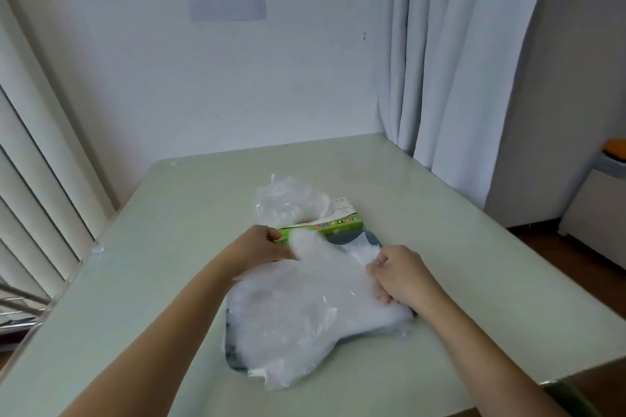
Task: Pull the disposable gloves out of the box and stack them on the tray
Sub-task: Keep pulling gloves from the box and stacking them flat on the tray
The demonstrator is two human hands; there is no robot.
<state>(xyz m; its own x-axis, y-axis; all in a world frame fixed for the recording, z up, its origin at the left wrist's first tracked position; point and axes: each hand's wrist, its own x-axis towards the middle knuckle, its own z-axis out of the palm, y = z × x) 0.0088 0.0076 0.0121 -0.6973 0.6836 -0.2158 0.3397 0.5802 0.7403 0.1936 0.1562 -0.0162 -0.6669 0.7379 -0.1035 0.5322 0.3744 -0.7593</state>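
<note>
Forearms (pixel 162 322) over tray (pixel 371 237), left hand (pixel 261 244) and right hand (pixel 403 276) pinching edges of top glove (pixel 325 271); box (pixel 325 225) just beyond tray, nearer left.

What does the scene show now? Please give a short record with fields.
box: green and white cardboard glove box, behind the tray, clear gloves bulging out of it
tray: grey plastic tray, on the pale green table
pile: translucent white plastic gloves, covering the tray
left hand: grips the pile's far edge
right hand: pinches its right edge
</note>
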